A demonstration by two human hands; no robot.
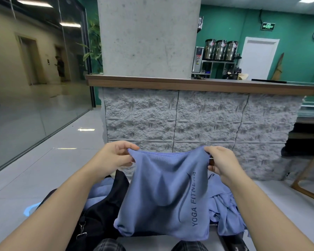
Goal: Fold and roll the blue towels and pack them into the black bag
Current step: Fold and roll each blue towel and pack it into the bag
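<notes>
Bag: while it lies under the left forearm, the black bag (105, 211) shows a rolled blue towel (100, 189) at its far edge.
Held towel: the left hand (114, 156) and right hand (221, 162) pinch the top corners of the blue towel (163, 196).
Room: loose towels (223, 205) are heaped right; grey floor (53, 169) lies left.

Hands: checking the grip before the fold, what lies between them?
Head view: only the blue towel's top hem spans from left hand to right hand; each pinches a corner.

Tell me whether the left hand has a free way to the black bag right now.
Probably not yet. The left hand pinches one top corner of the held blue towel, the right hand the other. The black bag lies just below the left forearm with nothing between, so once the fingers let go it looks easy.
</notes>
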